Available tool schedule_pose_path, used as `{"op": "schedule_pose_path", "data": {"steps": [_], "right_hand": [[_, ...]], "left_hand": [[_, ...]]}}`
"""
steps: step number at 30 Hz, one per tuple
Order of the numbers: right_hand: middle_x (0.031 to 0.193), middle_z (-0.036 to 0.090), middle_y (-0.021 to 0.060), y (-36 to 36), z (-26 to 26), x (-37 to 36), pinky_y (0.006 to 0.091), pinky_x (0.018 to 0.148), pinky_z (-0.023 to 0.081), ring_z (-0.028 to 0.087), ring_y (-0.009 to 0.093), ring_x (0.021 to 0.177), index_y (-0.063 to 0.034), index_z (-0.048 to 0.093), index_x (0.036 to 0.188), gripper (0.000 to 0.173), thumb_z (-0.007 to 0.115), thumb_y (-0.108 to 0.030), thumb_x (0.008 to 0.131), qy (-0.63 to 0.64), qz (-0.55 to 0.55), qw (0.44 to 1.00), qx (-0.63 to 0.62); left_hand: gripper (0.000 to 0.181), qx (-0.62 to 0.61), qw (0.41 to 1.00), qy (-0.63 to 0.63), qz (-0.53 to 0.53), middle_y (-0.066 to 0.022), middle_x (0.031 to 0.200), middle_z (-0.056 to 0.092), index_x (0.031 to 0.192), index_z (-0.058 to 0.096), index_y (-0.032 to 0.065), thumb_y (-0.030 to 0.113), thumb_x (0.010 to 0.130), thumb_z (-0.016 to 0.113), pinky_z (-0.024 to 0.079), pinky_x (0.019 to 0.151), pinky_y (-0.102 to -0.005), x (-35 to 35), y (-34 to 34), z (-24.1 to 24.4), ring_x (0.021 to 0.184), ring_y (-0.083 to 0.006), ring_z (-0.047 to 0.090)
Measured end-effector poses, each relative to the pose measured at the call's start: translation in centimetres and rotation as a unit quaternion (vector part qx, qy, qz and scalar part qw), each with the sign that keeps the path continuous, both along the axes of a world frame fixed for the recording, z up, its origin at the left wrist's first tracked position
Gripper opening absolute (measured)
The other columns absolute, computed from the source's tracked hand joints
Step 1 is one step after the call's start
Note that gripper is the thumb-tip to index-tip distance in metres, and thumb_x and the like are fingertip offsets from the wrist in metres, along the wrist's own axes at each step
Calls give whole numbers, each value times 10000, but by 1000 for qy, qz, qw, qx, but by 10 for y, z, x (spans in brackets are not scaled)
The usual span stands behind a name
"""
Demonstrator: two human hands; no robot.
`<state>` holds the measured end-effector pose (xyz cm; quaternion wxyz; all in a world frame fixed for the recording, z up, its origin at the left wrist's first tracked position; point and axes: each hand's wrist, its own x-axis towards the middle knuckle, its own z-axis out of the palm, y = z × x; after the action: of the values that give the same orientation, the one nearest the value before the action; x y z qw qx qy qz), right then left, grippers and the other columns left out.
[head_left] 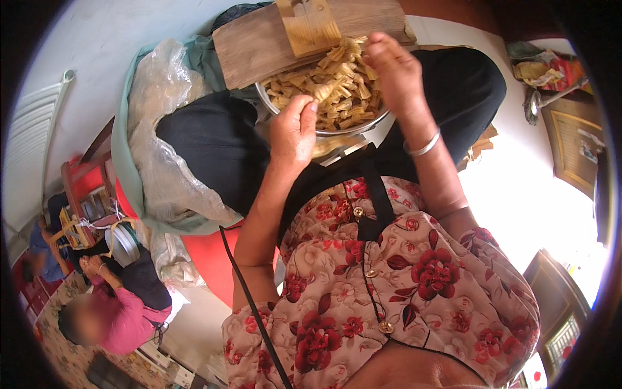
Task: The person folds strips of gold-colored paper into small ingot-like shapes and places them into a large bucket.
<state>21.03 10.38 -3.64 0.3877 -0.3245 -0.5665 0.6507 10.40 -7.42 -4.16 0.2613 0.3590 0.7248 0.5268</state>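
My left hand (294, 136) pinches the near end of a braid of pale yellow plant-fibre strips (335, 80) between thumb and forefinger. The braid runs up and to the right over a round metal basin (340, 132) in my lap. Knotted lengths of the same fibre (347, 114) fill the basin. My right hand (398, 73) is raised at the basin's right rim, beside the far end of the braid, with its fingers curled together. It is blurred, so I cannot see whether a strip is between its fingertips.
A wooden board (252, 51) with a smaller slotted wooden piece (311, 29) lies across the basin's far side. Clear plastic sheeting (160, 146) and green cloth (121, 160) lie beside my left knee. At lower left, a person in pink (121, 316) sits near a red-framed stand (85, 194).
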Motion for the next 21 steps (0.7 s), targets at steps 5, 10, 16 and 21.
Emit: {"op": "schedule_pose_path", "data": {"steps": [5,10,16,21], "right_hand": [[957,666,84,13,28,-3,289,812,499,619,172,895,-4,606,1157,414,614,-344,921,-126,174,965,150],[861,673,101,16,57,-13,293,731,508,619,160,770,-2,653,1070,415,620,-383,908,-210,367,894,148],[733,588,-19,36,50,-30,189,579,432,503,43,633,-26,675,1023,217,595,-209,940,-232,324,913,89],[736,595,-12,46,39,-52,210,623,451,531,60,674,-26,650,1059,224,575,-203,946,-225,224,939,133]], "left_hand": [[100,30,958,284,-12,-146,809,641,950,628,25,96,880,627,489,640,-328,-10,15,21,715,-286,641],[102,43,985,157,-62,-94,788,649,991,561,21,69,907,593,475,632,-293,-20,38,35,699,-195,631],[35,24,987,-96,-126,46,729,517,934,565,35,66,943,550,384,602,-192,-63,59,40,663,-39,443],[94,-38,993,-84,-68,40,728,545,993,602,52,90,948,528,367,602,-190,-102,81,29,648,-39,441]]}}
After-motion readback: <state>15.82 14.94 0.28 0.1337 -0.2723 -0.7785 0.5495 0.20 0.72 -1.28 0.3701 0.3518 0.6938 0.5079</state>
